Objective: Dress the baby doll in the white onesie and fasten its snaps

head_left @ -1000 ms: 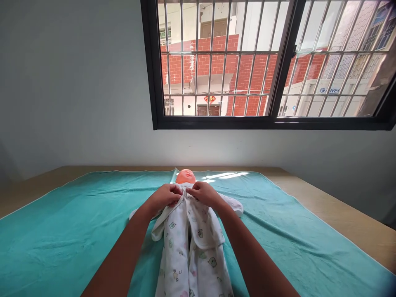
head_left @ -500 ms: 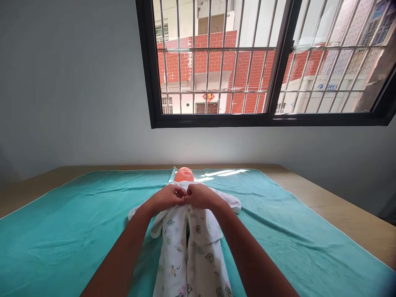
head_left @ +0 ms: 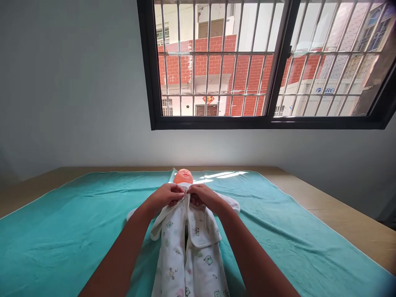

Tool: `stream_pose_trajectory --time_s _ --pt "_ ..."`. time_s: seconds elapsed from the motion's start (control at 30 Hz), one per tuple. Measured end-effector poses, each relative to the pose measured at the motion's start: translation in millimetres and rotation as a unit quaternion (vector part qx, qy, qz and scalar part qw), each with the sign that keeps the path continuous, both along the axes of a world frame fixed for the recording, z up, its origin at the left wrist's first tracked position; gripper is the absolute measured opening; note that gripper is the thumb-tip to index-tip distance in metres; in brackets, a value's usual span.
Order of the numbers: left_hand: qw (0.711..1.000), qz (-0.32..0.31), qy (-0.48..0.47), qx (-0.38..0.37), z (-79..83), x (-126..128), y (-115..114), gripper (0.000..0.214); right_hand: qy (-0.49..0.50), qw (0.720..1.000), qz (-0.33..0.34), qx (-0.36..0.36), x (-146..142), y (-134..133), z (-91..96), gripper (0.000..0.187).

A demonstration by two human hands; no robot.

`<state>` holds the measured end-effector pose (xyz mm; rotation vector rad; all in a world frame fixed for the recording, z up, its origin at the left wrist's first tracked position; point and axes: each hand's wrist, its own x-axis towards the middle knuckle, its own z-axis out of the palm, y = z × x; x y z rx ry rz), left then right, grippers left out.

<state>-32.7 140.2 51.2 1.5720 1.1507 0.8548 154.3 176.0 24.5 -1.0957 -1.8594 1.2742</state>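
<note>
A baby doll lies on its back on a teal blanket (head_left: 77,231), its orange head (head_left: 183,177) pointing toward the wall. It wears a white romper (head_left: 188,255) printed with small animals, its front flaps apart below the chest. My left hand (head_left: 165,196) pinches the left flap at the doll's upper chest. My right hand (head_left: 202,196) pinches the right flap just beside it. Both hands have their fingers closed on the cloth, and their fingertips nearly touch under the doll's chin.
The blanket covers a wooden table (head_left: 343,214) that stands against a grey wall. A barred window (head_left: 262,62) with a black frame is above, with brick buildings outside. Sunlight falls on the blanket right of the doll's head.
My hands stay at the doll's chest; they came together half a second ago and now sit slightly apart again, still gripping the flaps. The camera tilted a little.
</note>
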Motion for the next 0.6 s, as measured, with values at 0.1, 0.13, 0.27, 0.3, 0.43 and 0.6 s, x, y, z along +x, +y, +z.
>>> stream_pose_trajectory --time_s 0.1,0.13,0.27,0.3,0.43,0.6 --pt "0.999 0.019 -0.049 -0.014 -0.5 1.7 1.1 0.031 0.047 0.999 0.013 -0.023 1.8 2.7 -6.6 0.023" --pt "0.997 0.026 -0.067 -0.018 -1.2 2.6 2.0 0.031 0.056 0.998 0.019 -0.027 2.2 3.3 -8.2 0.025" --pt "0.994 0.029 -0.101 -0.036 -5.8 6.7 5.5 0.034 0.079 0.996 0.039 -0.033 4.1 3.2 -10.2 0.028" --pt "0.993 0.025 -0.104 -0.040 -6.9 7.3 5.9 0.035 0.083 0.995 0.043 -0.032 4.6 2.7 -10.0 0.028" --pt "0.992 0.020 -0.117 -0.053 -9.2 6.7 6.0 0.035 0.093 0.994 0.056 -0.034 6.9 1.5 -9.5 0.029" --pt "0.990 0.039 -0.121 -0.066 -8.4 6.4 5.5 0.036 0.088 0.994 0.056 -0.046 7.4 4.0 -11.8 0.028"
